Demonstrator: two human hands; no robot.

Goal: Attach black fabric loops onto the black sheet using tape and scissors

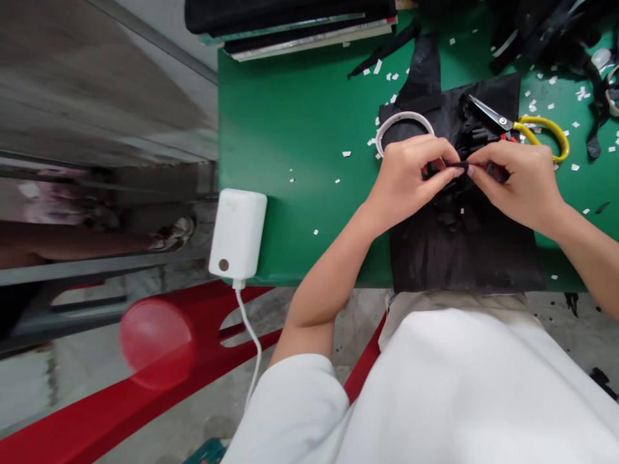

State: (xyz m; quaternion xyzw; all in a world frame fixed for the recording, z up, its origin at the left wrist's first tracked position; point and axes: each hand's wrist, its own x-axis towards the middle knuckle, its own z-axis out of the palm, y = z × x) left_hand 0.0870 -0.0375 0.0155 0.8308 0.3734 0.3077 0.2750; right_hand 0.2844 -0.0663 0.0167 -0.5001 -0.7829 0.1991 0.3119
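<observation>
Between my two hands a small black strip (457, 165) is pinched at both ends; it looks like cloth, though its exact kind I cannot make out. My left hand (409, 171) grips one end between thumb and forefinger. The other end sits in the fingertips of my right hand (520, 177). Beneath them lies a large black sheet (464, 258) with small dark pieces heaped on it. A white ring (405, 116), perhaps a roll of tape, rests just behind my left hand. Scissors with yellow handles (556, 132) lie behind my right hand, blades partly apart.
White paper bits are scattered over the green table (300, 122). A white power bank (238, 235) with a cable stands at the left edge. Books (314, 38) are stacked at the back, and black scraps (556, 38) pile up back right. A red chair (203, 335) is at lower left.
</observation>
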